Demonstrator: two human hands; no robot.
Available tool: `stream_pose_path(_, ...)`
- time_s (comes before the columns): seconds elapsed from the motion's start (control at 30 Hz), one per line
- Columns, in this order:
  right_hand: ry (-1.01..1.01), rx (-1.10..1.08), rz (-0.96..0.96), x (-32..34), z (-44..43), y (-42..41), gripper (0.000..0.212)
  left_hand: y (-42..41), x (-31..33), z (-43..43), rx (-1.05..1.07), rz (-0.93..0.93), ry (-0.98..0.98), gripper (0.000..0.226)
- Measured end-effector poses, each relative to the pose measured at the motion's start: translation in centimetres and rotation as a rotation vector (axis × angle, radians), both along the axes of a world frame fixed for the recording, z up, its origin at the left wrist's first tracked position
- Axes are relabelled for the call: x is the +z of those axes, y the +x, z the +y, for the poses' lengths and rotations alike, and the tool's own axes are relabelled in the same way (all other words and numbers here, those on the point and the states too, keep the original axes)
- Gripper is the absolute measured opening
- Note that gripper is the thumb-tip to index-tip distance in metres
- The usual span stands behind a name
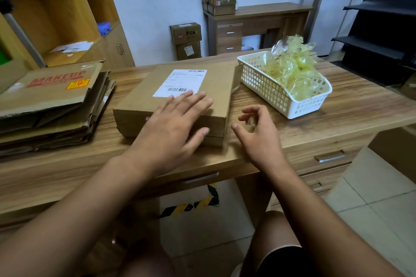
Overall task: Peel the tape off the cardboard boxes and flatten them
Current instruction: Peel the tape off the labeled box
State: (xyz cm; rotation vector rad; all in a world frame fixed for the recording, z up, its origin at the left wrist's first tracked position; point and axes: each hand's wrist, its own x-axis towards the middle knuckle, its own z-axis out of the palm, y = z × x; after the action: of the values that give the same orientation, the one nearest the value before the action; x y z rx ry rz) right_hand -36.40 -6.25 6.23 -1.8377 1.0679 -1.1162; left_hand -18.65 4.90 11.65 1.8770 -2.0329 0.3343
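One closed box point(139, 96) on tabletop point(337, 114), left hand point(173, 126) flat atop, fingers point(198, 101) straight; right hand point(258, 132) beside, fingers loosely curled, empty. Done: flattened stack point(51, 101), tape point(292, 74) in basket point(270, 94). Outstanding: this box.

Left hand point(173, 126) and right hand point(258, 135) bare, 2 bare forearms point(85, 200), black shorts point(283, 261) above a bare knee point(276, 227)

Left hand point(173, 128) palm down, fingers straight and slightly spread, forearm stretched forward; right hand point(258, 137) just beside it, fingers loosely curled, thumb out, holding nothing; both forearms bare
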Motion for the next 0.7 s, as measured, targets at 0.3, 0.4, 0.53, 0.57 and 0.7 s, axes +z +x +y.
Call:
stream_pose_path(0.3,0.007,-0.108,0.025,-0.1,-0.8,-0.9,0.023,-0.2,-0.7,-0.9,0.014,0.04,0.045,0.055)
stream_pose_path(0.4,0.212,-0.047,-0.17,0.1,-1.2,-1.2,0.01,-0.1,-0.7,-0.8,0.012,0.046,0.055,0.056)
stream_pose_path(0.53,0.481,0.054,-0.402,0.6,-1.4,-1.6,0.012,-0.1,-0.6,-0.9,0.014,0.059,0.044,0.055)
stream_pose_path(0.57,0.538,0.092,-0.443,0.7,-1.3,-1.7,0.014,-0.1,-0.6,-0.8,0.014,0.061,0.041,0.055)
stream_pose_path(0.7,0.718,0.211,-0.58,1.0,-0.8,-1.9,0.021,0.0,-0.8,-0.9,0.021,0.064,0.034,0.055)
